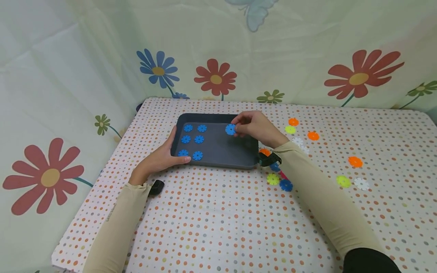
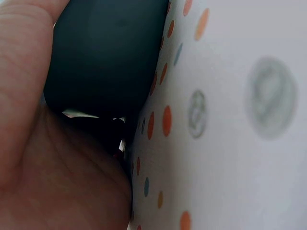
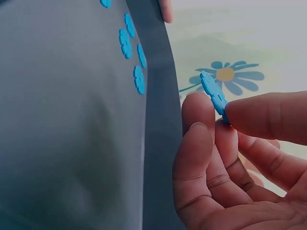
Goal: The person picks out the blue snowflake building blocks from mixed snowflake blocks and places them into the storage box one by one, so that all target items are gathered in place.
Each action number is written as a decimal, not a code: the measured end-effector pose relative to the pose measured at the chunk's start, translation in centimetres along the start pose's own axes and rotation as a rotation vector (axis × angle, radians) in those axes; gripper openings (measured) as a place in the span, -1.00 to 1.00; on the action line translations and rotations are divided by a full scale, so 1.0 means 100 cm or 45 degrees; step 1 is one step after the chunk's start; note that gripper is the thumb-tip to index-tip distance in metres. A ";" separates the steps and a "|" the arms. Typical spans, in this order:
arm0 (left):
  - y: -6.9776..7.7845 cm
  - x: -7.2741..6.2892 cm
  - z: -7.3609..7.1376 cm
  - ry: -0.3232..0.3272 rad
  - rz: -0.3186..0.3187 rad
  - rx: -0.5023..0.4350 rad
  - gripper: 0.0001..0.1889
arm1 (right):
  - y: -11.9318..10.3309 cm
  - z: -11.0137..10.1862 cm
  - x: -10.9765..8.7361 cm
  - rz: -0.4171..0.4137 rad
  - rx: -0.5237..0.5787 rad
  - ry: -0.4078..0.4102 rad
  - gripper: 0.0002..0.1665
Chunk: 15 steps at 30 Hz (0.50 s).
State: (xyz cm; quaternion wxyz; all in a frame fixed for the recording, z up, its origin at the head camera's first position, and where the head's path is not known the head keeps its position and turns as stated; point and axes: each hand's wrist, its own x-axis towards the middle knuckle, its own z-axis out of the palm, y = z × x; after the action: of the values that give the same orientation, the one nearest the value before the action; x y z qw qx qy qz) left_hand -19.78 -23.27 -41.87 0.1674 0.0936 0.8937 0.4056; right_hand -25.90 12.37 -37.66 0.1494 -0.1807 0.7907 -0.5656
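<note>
A dark grey baking tray (image 1: 222, 151) lies on the dotted table. Along its left side sit several blue notched discs (image 1: 199, 139) in two columns. My left hand (image 1: 158, 157) grips the tray's left end, thumb over the front rim, the other fingers mostly hidden along the outer side; in the left wrist view its palm (image 2: 72, 172) lies against the dark tray wall (image 2: 105, 52). Above the tray's far right part, my right hand (image 1: 257, 127) pinches one blue disc (image 3: 214, 96) between thumb and fingertips, raised clear of the tray floor.
Right of the tray, loose discs lie scattered: orange (image 1: 355, 162), yellow (image 1: 343, 181), white (image 1: 362, 184) and dark blue (image 1: 286, 185). Some are partly covered by the right forearm (image 1: 321, 197). A flower-printed curtain (image 1: 290, 57) hangs behind the table.
</note>
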 end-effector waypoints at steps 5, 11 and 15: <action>0.001 -0.001 0.000 -0.004 0.002 -0.016 0.39 | -0.003 0.008 0.006 -0.022 0.016 -0.024 -0.77; 0.000 0.002 0.001 -0.006 0.007 -0.013 0.39 | -0.006 0.017 0.013 -0.019 0.035 0.013 -0.79; 0.001 0.001 0.000 0.013 0.006 -0.003 0.39 | -0.009 0.025 0.020 -0.026 0.071 0.030 -0.80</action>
State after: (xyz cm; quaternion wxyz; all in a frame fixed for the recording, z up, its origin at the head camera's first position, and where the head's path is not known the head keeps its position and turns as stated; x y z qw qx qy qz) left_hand -19.91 -23.18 -41.83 0.1620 0.0934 0.8939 0.4073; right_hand -26.45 9.07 -37.72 0.1394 -0.1779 0.7745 -0.5908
